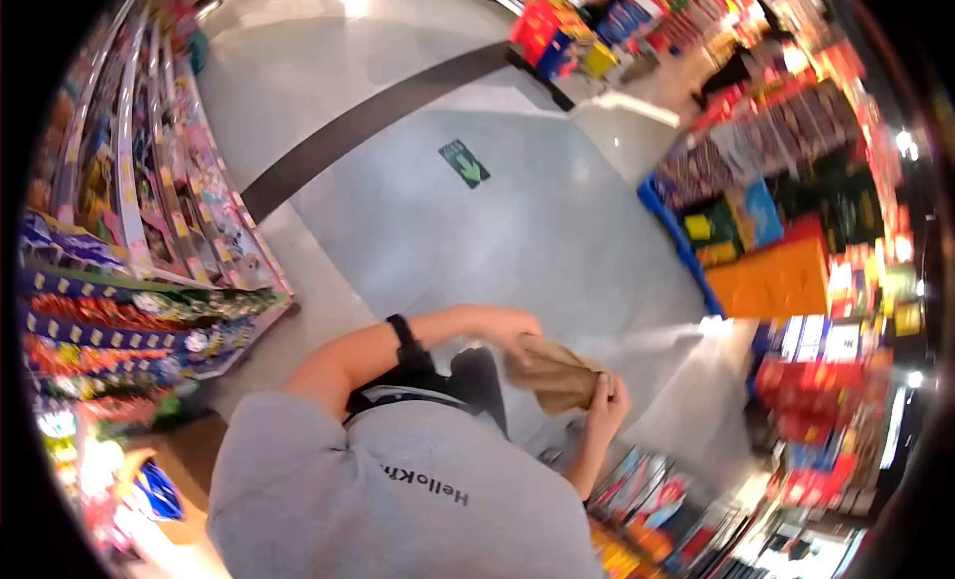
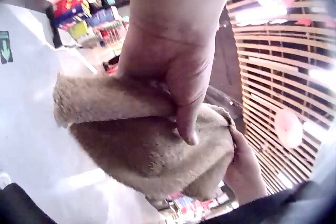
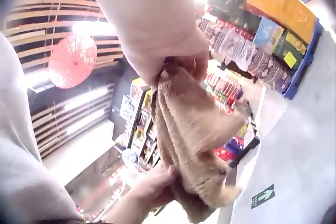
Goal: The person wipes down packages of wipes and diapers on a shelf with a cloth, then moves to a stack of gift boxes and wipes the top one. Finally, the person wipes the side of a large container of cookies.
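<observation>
Both hands hold a brown, fuzzy cloth (image 1: pixel 559 373) in front of the body, above the floor. My left hand (image 1: pixel 512 330) grips its far side. In the left wrist view the left thumb (image 2: pixel 188 121) lies over the cloth near a folded-over edge, while the fingers are hidden behind the fabric. My right hand (image 1: pixel 609 398) holds the opposite end; in the right wrist view its fingers (image 3: pixel 199 66) curl around a gathered corner. From there the cloth (image 3: pixel 186 129) hangs in loose folds down to the left hand (image 3: pixel 149 187).
Store shelves (image 1: pixel 129 171) packed with goods run along the left. On the right, boxes stand on a blue pallet (image 1: pixel 686 251), with an orange box (image 1: pixel 771 281) at its near end. A green arrow sign (image 1: pixel 465 164) is on the grey floor (image 1: pixel 557 221) ahead.
</observation>
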### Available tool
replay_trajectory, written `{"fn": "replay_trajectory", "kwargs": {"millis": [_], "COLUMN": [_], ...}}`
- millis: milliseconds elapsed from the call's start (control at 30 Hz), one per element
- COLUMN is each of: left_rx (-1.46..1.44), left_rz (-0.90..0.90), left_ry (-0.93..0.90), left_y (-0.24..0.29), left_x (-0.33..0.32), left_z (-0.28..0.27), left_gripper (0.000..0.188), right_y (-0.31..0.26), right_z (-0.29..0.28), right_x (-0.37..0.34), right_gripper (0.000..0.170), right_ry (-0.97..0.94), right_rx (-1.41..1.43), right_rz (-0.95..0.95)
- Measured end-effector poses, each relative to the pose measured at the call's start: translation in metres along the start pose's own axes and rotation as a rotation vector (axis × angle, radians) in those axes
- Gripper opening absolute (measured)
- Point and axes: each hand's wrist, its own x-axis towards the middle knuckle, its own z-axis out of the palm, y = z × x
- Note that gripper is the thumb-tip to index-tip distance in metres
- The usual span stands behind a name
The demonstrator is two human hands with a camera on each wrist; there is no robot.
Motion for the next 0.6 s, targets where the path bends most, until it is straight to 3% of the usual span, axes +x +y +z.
{"fn": "replay_trajectory", "kwargs": {"millis": [67,133,200,267,333,400,467,533,600], "left_rx": [0.222,0.123,0.111,0.099,-0.048,0.347,0.160,0.034,0.047], "left_rz": [-0.025,-0.101,-0.475,-0.283,-0.476,-0.357,-0.356,-0.342,-0.359], "left_ry": [0.073,0.226,0.158,0.574,0.645,1.020,1.030,1.049,0.932], "left_y": [-0.047,-0.075,-0.017,-0.019,0.022,-0.023,-0.027,-0.051,-0.079], "left_x": [0.014,0.024,0.024,0.039,0.047,0.071,0.089,0.116,0.156], "left_z": [-0.039,-0.070,-0.127,-0.174,-0.203,-0.209,-0.247,-0.286,-0.336], "left_gripper": [0.033,0.027,0.023,0.022,0.024,0.024,0.023,0.020,0.019], "right_y": [0.020,0.027,0.030,0.004,0.016,-0.009,-0.045,-0.027,0.013], "right_z": [0.014,0.015,0.032,0.064,0.099,0.118,0.133,0.152,0.173], "right_x": [0.071,0.141,0.216,0.301,0.358,0.403,0.448,0.488,0.531], "right_gripper": [0.018,0.020,0.023,0.025,0.025,0.023,0.020,0.013,0.018], "right_ry": [-0.159,-0.315,-0.662,-0.790,-1.015,-1.045,-1.257,-1.141,-1.168], "right_rx": [0.059,0.062,-0.094,-0.219,-0.212,-0.355,-0.300,-0.058,0.078], "right_rz": [0.014,0.014,-0.176,-0.610,-0.461,-0.582,-0.465,-0.757,-0.756]}}
